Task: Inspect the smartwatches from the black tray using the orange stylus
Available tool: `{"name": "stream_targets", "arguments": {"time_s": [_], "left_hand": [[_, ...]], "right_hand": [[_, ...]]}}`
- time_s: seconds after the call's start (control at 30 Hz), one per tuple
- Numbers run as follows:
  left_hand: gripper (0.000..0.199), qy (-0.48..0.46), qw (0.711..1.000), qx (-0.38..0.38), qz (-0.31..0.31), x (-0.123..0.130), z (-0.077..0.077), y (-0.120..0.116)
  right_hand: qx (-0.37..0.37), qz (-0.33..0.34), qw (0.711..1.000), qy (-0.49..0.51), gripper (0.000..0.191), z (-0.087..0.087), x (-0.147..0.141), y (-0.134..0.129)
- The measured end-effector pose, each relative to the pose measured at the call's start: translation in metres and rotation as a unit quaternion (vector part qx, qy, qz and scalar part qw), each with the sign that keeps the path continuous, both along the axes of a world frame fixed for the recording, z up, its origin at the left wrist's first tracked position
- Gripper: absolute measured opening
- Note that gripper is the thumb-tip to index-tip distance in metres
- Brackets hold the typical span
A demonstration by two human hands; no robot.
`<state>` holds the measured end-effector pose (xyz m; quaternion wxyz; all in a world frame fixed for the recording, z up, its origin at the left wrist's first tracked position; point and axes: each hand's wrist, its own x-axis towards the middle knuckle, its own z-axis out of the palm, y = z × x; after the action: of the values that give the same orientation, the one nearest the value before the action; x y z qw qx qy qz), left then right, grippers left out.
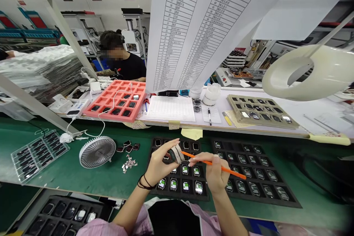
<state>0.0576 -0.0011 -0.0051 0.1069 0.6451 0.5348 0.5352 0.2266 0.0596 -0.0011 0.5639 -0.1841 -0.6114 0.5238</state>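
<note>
A worker's left hand (pixel 162 164) grips a smartwatch (pixel 176 154) between thumb and fingers, above a black foam tray (pixel 201 194) of watches (pixel 173 184); the right hand (pixel 211 174) pinches an orange stick (pixel 221 167), its tip apparently at the smartwatch's edge.

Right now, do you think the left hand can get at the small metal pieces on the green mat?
Probably yes, once it lets go: the left hand holds a watch body, but nothing stands between it and the small metal pieces on the green mat.

A pale grey watch case (pixel 176 154) and an orange stick (pixel 218 166) contrast with the black gridded tray (pixel 190 191) and green bench mat (pixel 129 184).
</note>
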Motion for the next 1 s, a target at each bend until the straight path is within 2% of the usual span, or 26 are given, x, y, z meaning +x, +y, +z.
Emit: {"name": "stream_targets", "arguments": {"time_s": [0.1, 0.37, 0.57, 0.8, 1.0], "left_hand": [[0.051, -0.004, 1.0, -0.012, 0.002, 0.0004, 0.0001, -0.0004], [0.054, 0.011, 1.0, -0.009, 0.016, -0.0014, -0.0053, -0.0017], [0.055, -0.02, 0.999, -0.044, 0.022, 0.0006, -0.0049, -0.002], [0.055, -0.028, 0.998, -0.046, 0.02, 0.0021, -0.0034, -0.001], [0.056, -0.029, 0.997, -0.061, 0.021, 0.0026, -0.0046, -0.0026]], "right_hand": [[0.013, -0.011, 1.0, -0.007, 0.045, -0.0014, -0.0015, -0.0005], [0.111, -0.044, 0.991, -0.066, 0.042, 0.0072, -0.0035, -0.0021], [0.078, -0.057, 0.991, -0.087, 0.047, 0.0067, -0.0067, -0.0033], [0.084, -0.021, 0.994, -0.061, 0.048, 0.0038, -0.0062, -0.0058], [0.053, -0.014, 0.997, -0.046, 0.047, 0.0011, -0.0068, -0.0059]]}}
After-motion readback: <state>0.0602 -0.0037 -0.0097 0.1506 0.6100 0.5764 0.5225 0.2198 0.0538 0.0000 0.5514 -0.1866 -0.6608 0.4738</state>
